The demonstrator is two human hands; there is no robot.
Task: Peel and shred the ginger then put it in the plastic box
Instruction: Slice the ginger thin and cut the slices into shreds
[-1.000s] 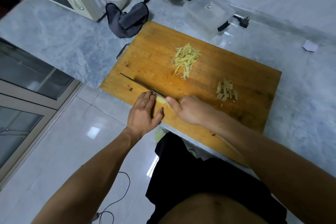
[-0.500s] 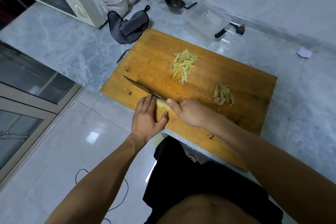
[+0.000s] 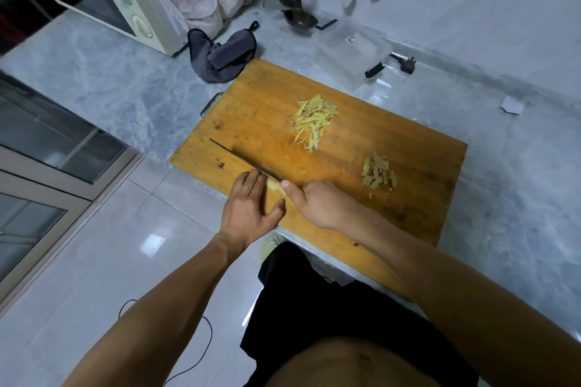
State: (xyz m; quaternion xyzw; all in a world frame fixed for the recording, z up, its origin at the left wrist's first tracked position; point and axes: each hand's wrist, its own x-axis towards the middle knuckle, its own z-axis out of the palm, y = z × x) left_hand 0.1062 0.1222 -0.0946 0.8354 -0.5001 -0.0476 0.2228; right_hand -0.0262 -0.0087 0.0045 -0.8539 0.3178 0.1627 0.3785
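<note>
Knife [image 3: 239, 156] blade points up-left across the cutting board [image 3: 345, 148], beside ginger [image 3: 276, 189].

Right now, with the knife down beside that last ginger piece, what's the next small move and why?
Probably another thin cut: the left hand pins a ginger piece at the cutting board's near edge, and the right hand holds the knife against it. Shreds already lie further back, and the plastic box looks empty, so loading likely waits.
</note>
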